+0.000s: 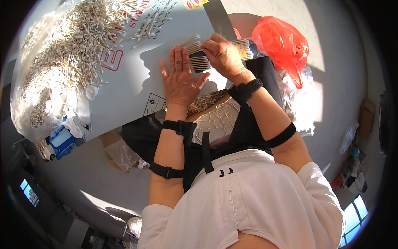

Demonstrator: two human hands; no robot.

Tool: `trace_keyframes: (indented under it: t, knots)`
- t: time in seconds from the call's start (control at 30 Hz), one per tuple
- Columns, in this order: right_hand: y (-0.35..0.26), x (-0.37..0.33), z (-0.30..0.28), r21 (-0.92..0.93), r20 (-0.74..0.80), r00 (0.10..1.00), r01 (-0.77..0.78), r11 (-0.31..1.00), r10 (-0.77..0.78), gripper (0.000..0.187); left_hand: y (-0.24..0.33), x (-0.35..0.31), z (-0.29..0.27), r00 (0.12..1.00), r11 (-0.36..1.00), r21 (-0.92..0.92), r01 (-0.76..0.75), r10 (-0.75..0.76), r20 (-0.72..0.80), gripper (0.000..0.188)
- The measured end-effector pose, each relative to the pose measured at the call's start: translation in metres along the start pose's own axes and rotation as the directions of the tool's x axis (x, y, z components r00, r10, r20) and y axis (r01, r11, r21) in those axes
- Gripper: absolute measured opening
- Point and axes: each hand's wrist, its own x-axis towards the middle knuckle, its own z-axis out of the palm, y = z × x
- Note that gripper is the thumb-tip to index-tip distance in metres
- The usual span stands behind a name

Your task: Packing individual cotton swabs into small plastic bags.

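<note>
My left hand (180, 81) lies flat on the grey sheet-covered tabletop (137, 85), its fingers stretched out beside a row of cotton swabs (200, 63). My right hand (226, 58) is closed in a pinch just above that row. Whatever sits between its fingertips is hidden. More swabs fan out above the row, between the two hands. To the right of my right hand, a flat pack of cotton swabs (246, 48) with a yellow label lies at the table's edge. A big heap of loose cotton swabs (70, 50) covers the table's left side, partly in clear plastic.
A red plastic bag (280, 45) stands beyond the right edge, above clear plastic bags (296, 103). Scattered swabs lie in an open container (217, 120) at my lap. A blue-and-white object (63, 143) sits at the table's lower left edge.
</note>
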Motion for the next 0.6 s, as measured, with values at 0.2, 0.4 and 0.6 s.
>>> trace_keyframes:
  t: [0.2, 0.4, 0.6]
  knots:
    - [0.0, -0.002, 0.0, -0.043, 0.003, 1.0, 0.011, 0.999, -0.011, 0.008, -0.001, 0.0, 0.001, 1.0, 1.0, -0.007, -0.001, 0.001, -0.005, 0.097]
    - [-0.001, -0.003, -0.002, -0.011, 0.014, 1.0, 0.015, 1.0, -0.014, 0.008, 0.0, 0.0, -0.001, 1.0, 1.0, -0.003, -0.004, 0.004, -0.004, 0.096]
    - [0.001, 0.008, 0.001, 0.067, -0.019, 1.0, -0.009, 0.998, 0.01, 0.012, 0.0, 0.0, -0.001, 1.0, 1.0, 0.005, -0.001, 0.001, 0.002, 0.096]
